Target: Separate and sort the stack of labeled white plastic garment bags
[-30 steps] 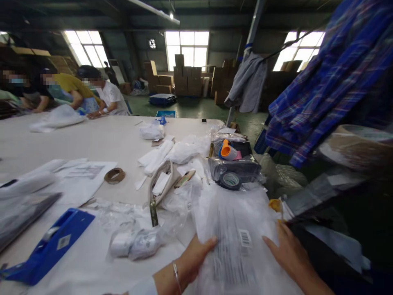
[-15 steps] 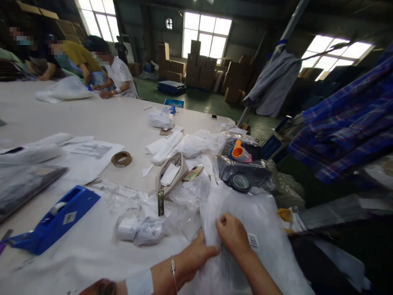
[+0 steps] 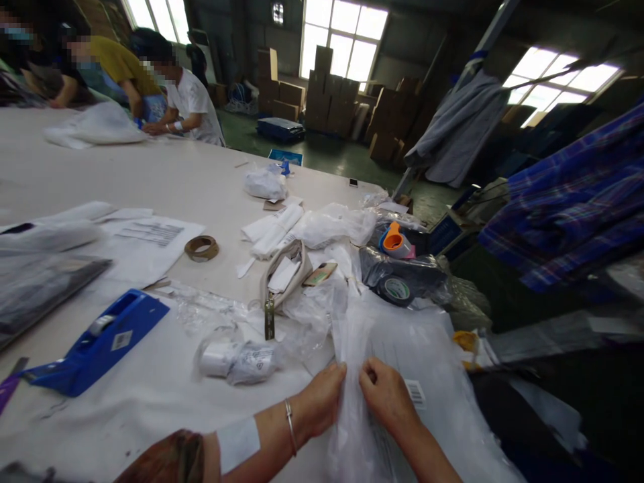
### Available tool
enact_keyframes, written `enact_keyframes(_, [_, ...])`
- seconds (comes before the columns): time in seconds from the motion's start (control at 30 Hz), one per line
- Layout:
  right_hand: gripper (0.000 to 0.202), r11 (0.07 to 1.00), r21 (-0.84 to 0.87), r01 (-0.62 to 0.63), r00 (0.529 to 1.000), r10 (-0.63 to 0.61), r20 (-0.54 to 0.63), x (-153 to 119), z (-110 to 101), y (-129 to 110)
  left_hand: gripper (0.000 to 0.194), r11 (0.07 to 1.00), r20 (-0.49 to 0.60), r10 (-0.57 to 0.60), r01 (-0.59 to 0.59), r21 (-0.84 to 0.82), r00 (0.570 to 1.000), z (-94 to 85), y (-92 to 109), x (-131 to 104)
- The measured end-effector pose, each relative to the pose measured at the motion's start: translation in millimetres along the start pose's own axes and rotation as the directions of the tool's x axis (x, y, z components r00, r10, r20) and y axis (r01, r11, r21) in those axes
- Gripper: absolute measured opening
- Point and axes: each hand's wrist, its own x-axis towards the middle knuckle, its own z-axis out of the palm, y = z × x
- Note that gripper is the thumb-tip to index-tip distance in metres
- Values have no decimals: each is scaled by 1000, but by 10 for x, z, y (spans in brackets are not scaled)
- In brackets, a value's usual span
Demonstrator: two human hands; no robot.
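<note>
A large translucent plastic bag point(image 3: 427, 342) with a barcode label point(image 3: 415, 394) lies at the table's right front corner. My left hand point(image 3: 322, 397), with a bangle at the wrist, is closed on the bag's gathered left edge. Just right of that fold, my right hand point(image 3: 386, 392) is curled with its fingers pinching the plastic. Left of my hands rests a clear-wrapped white roll point(image 3: 236, 361). Beyond it are a beige pouch point(image 3: 286, 272) with papers inside and a phone point(image 3: 320, 274). A roll of black tape point(image 3: 396, 290) sits beyond the bag.
A blue tape dispenser point(image 3: 100, 342) and a brown tape roll point(image 3: 202, 248) lie on the white table point(image 3: 191, 174). An orange-and-grey tape cutter point(image 3: 395, 240) rests on dark wrapped packages. Several people point(image 3: 191, 100) work across the table. A plaid shirt point(image 3: 568, 201) hangs at right.
My left hand has moved up along the bag's edge, its thumb now closed in against the plastic. The right hand keeps nearly the same place. The view has tilted slightly.
</note>
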Motion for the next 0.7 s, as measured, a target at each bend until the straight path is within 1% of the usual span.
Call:
enact_keyframes(0.1, [25,999,35,-24,999,23,22,-48,6,-19,55,999,22,-33,32,11,999,64,42,-44])
enact_keyframes(0.2, [31,998,1,-60,998,60,11,-77,3,-71,63,995,45,-56,52,86,997,136,94,-107])
enact_keyframes(0.3, [30,994,-85,-68,997,65,-42,-52,31,-129,66,990,16,-1,-1,143,1000,192,113,-148])
enact_keyframes(0.37, [21,992,-115,-58,996,49,-75,-17,58,-134,66,983,-13,42,-39,179,999,211,109,-154])
enact_keyframes(0.43, [13,993,-113,-37,995,27,-92,17,70,-101,65,976,-20,64,-59,209,998,210,98,-145])
enact_keyframes(0.47, [13,994,-104,-29,995,19,-99,29,64,-72,63,975,-17,71,-65,213,997,200,91,-137])
enact_keyframes(0.6, [20,999,-41,-34,989,27,-146,50,-21,69,49,989,-11,44,-42,139,999,121,56,-88])
enact_keyframes(0.7, [23,999,16,-49,986,51,-161,61,-79,146,44,996,-22,21,-19,85,1000,68,30,-42])
